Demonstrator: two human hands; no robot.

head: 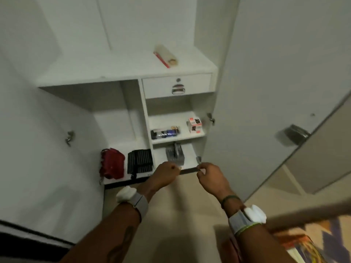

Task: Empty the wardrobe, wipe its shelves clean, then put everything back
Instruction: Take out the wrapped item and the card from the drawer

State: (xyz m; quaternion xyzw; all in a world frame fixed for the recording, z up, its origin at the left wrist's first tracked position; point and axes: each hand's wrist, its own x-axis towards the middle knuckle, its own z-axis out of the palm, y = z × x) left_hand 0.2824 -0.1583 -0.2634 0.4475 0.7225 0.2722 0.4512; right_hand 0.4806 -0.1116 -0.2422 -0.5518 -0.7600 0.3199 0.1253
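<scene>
Two forearms are coming up from the bottom of the frame, each wearing a grey wrist band with a white pod – left band [137, 201], right band [245, 217]. Above them, at lower centre, the left hand [165, 174] and right hand [209, 175] are pinching the two ends of a thin dark strip [188, 170]. Fingers are curled on both, and both grips are closed on it. The strip's long axis is running left-right across the frame, level, right at the front lip of the bottom right shelf [190, 158]. Can't tell if it's a loose item or the shelf's own edge.

The wardrobe [121, 73] is standing open and filling the middle of the frame. Things still sitting in it:
- a grey box [174, 153] just behind the strip
- a dark pack [165, 132] and a small red-and-white box [194, 125] on the shelf above
- a red bag [112, 164] and a black striped pouch [140, 161] side by side in the lower left bay
- a roll [166, 56] on the top shelf, above a closed drawer [177, 85]

Judgement – both hands are equally near the strip, and the grey box is the next closest item, straight ahead of the left hand. The open right door [284, 82] is crowding the right side, so the free path is probably straight back toward the camera over bare floor [180, 215].
</scene>
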